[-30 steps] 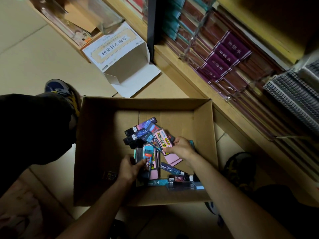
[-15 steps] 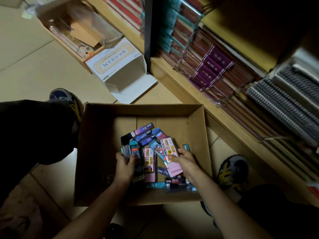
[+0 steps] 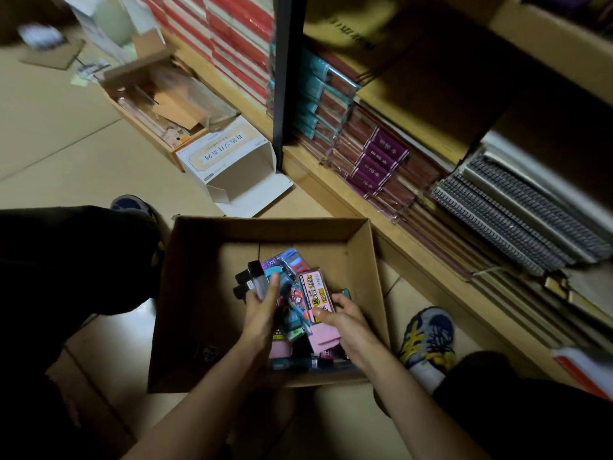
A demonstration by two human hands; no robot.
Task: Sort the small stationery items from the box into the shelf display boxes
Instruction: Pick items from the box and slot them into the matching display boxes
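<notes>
An open cardboard box (image 3: 205, 293) sits on the floor between my knees. A pile of small stationery packs (image 3: 292, 313) lies in its right half, several flat and colourful. My left hand (image 3: 262, 310) grips a bunch of slim dark-capped packs (image 3: 255, 280) at the pile's left side. My right hand (image 3: 345, 317) holds a pink pack (image 3: 313, 297) with yellow lettering by its lower end, thumb on its face. More packs lie under both hands near the box's front wall.
A wooden shelf (image 3: 331, 180) runs along the right with purple-labelled notebooks (image 3: 381, 161) and spiral pads (image 3: 517, 207). An open white carton (image 3: 232, 161) and a brown tray of clutter (image 3: 159, 104) stand on the floor beyond the box. My shoe (image 3: 428, 340) is right of the box.
Both hands have gathered the packs closer together and lifted them slightly. My left hand shifted right and up with its bunch; my view tilted up toward the shelf.
</notes>
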